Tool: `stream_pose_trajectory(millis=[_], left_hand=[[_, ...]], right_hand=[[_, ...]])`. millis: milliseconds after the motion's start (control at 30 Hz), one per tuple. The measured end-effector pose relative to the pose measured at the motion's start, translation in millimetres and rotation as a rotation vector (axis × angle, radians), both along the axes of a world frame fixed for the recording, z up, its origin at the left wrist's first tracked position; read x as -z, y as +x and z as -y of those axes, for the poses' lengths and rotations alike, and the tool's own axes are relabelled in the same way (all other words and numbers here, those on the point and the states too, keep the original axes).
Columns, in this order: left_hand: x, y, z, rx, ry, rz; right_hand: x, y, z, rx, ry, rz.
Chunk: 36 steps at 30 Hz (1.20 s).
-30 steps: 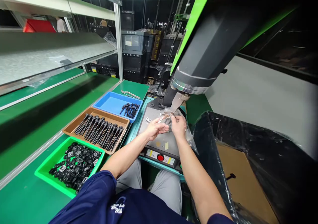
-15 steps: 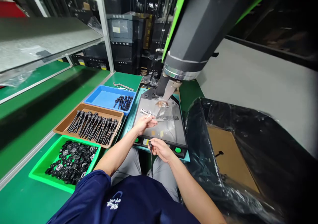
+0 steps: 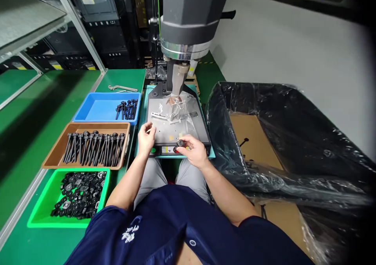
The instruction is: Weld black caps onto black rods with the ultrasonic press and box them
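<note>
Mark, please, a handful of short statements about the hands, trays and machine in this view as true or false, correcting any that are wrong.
1. The right hand holds a black part in its fingers. True.
2. The left hand is gripping the wrench. False: the hand holds nothing that can be seen, and the wrench lies beyond the blue tray.
3. The brown tray stands between the blue tray and the green tray. True.
4. The blue tray holds more long black pieces than the brown tray. False: the brown tray holds more.
5. Clear plastic lies over part of the machine's grey plate. True.
</note>
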<state>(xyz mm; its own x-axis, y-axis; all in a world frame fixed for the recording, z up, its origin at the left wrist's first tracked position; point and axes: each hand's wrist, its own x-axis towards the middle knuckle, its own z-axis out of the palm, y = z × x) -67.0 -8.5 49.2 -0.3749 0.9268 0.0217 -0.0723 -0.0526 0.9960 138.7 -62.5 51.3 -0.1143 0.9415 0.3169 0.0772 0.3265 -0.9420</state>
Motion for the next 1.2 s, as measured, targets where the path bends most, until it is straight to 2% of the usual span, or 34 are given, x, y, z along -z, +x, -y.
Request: stream_pose_trajectory(millis=[67, 200, 267, 500, 700, 867, 1000, 1200], left_hand=[[-5.1, 2, 23, 0.059, 0.058, -0.051], [-14.5, 13, 59, 0.443, 0.030, -0.122], [-15.4, 19, 65, 0.555, 0.035, -0.164], [-8.3, 30, 65, 0.503, -0.072, -0.056], [-9.2, 33, 73, 0.657, -0.128, 0.113], [-6.8, 32, 77, 0.689, -0.088, 0.082], [-5.3, 30, 78, 0.696, -0.086, 0.038], [-4.5, 29, 81, 0.741, -0.061, 0.028]], right_hand=[[-1.0, -1, 4, 0.006, 0.069, 0.041], [-2.4, -7, 7, 0.033, 0.131, 0.084], [-1.5, -11, 8, 0.058, 0.122, 0.085], [8.9, -14, 6, 0.064, 0.016, -0.004], [7.9, -15, 5, -0.054, -0.184, -0.161], [9.1, -20, 2, -0.081, -0.327, -0.279], [10.1, -22, 1, -0.107, -0.359, -0.282], [10.0, -26, -1, -0.045, -0.341, -0.177]])
